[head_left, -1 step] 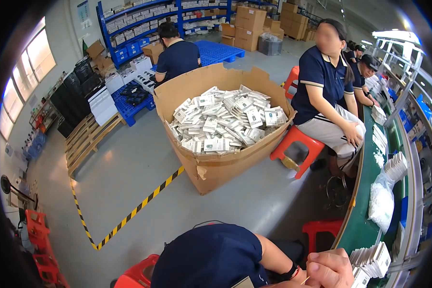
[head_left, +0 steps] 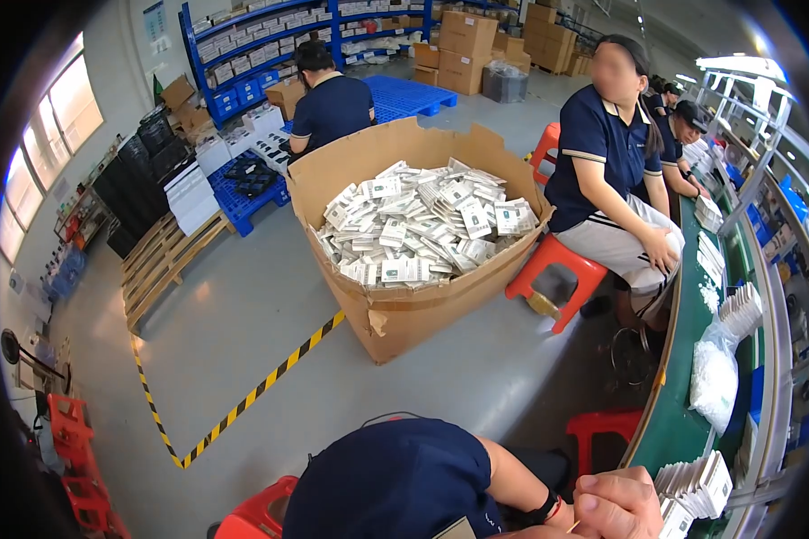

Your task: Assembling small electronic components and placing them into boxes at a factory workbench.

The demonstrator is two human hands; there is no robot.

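At the lower right my right hand (head_left: 616, 503) is raised close to the camera, its fingers curled and pressed together. A thin pale yellowish stick (head_left: 575, 525) pokes out at its fingertips; most of it is hidden. A sliver of skin at the lower edge beside it seems to be my left hand (head_left: 526, 534), cut off by the picture edge, its fingers not showing. Just behind my right hand, a row of white flat packs (head_left: 706, 483) stands on the green bench (head_left: 661, 422). A co-worker in a navy top (head_left: 386, 481) is close in front, an arm with a dark wristband stretched toward the bench.
A large cardboard box (head_left: 404, 314) full of white packs stands on the grey floor. A person (head_left: 602, 153) sits beside it on a red stool (head_left: 557, 278). A clear bag of white pieces (head_left: 715, 382) lies on the bench. Yellow-black tape (head_left: 261, 386) marks the floor.
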